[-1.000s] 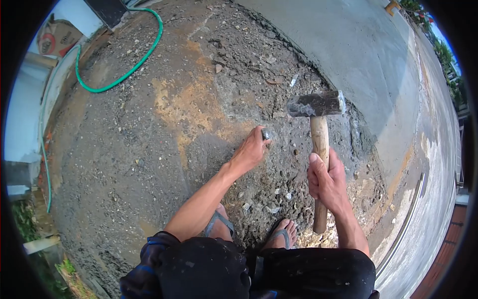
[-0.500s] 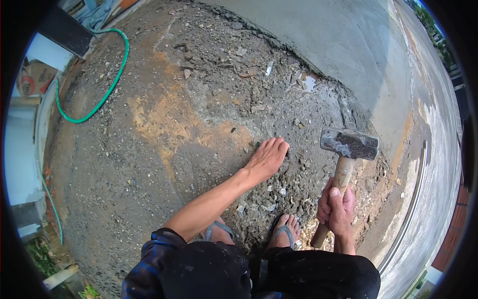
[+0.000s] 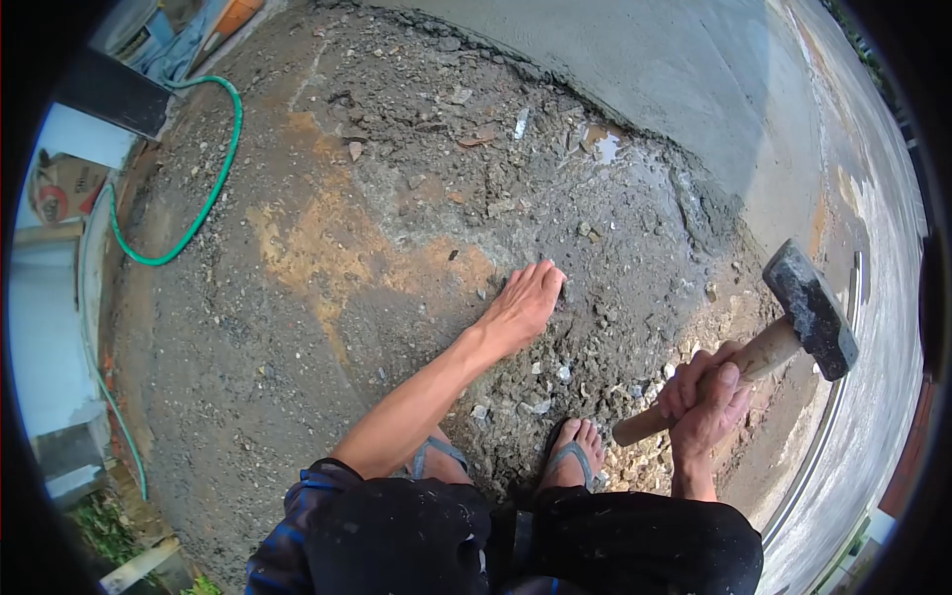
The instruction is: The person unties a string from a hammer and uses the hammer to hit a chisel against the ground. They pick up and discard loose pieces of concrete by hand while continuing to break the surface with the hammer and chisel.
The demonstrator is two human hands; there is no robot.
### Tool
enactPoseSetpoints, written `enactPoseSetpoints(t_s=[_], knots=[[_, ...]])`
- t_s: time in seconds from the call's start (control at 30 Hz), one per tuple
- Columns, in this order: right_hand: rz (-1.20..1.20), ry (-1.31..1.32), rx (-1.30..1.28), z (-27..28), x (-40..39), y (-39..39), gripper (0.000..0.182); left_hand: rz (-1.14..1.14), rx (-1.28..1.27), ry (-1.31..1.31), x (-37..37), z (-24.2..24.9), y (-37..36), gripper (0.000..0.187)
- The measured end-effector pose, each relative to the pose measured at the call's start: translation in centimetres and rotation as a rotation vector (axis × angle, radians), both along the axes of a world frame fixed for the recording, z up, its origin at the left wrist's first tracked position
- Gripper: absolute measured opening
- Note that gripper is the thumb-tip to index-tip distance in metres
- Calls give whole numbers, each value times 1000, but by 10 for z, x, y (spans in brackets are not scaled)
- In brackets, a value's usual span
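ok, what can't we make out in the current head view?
Head view: anything inside or under the bare left hand; its own back and fingers cover it.
Head view: mid-handle of the dark metal and pale wood hammer; the bare right hand wraps it.
Head view: far extent of the smooth grey concrete slab; cut off by the top edge.
Head view: lettering on the brown package with a red mark; too small.

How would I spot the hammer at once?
Find the smooth grey concrete at the upper right. Below it, the person's right hand grips a wooden handle. That's the hammer, set apart from the stony ground by its dark, blocky head.
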State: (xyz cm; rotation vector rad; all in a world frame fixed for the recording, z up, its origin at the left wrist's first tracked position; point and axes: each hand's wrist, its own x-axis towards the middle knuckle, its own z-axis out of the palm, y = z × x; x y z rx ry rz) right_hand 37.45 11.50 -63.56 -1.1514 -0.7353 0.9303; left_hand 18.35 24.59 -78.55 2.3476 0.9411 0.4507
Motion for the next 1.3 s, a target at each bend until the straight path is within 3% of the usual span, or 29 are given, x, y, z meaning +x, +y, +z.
enactPoseSetpoints(t_s=[0.07, 0.13, 0.17, 0.2, 0.27, 0.47, 0.6, 0.67, 0.73, 0.77, 0.83, 0.87, 1.0, 1.07, 1.13, 1.2, 1.27, 1.3], knots=[[62, -73, -169, -59, -18, -16, 31, -4, 13, -16, -2, 0, 2, 39], [285, -551, -547, -123, -25, -24, 37, -11, 32, -38, -4, -4, 1, 39], [303, -301, -606, -143, -25, -30, 32, -13, 50, -40, -6, -8, -1, 39], [299, -302, -591, -130, -20, -22, 32, -11, 74, -38, -7, -9, 2, 38], [245, 108, -591, -76, -15, -19, 27, -39, 46, -28, -10, -8, -2, 39], [-21, -20, 16, 14, 16, 6, 30, -55, 31, -67, -11, -8, 5, 41], [-52, 34, 194, -20, -18, 7, 32, -39, 33, -66, -10, -6, 2, 40], [-4, -35, -95, -89, -40, -21, 32, -37, -1, -29, -10, -1, 4, 40], [306, -685, -337, -119, -26, -20, 29, -30, 23, -70, -12, -5, 3, 40], [303, -686, -331, -123, -18, -22, 29, -40, 37, -95, -13, -9, 4, 40], [250, -218, -542, -91, -17, -15, 28, -36, 25, -112, -13, -13, 5, 38], [221, -87, -499, -65, -11, -12, 25, -40, 12, -135, -14, -14, 4, 37], [32, -78, 29, -1, 7, 6, 23, -65, -2, -29, -14, -7, 5, 35], [-41, 26, 187, 0, -1, 8, 23, -65, 53, -87, -14, -11, 5, 37], [-37, 85, 174, -45, -22, -3, 22, -62, 31, -88, -16, -11, 5, 35], [125, -608, -296, -140, -28, -32, 24, -65, 31, -100, -13, -11, 6, 34], [307, -387, -593, -149, -29, -32, 27, -51, 73, -75, -15, -17, 3, 41], [320, -405, -602, -128, -19, -17, 27, -28, -68, -94, -13, -16, 5, 43]])
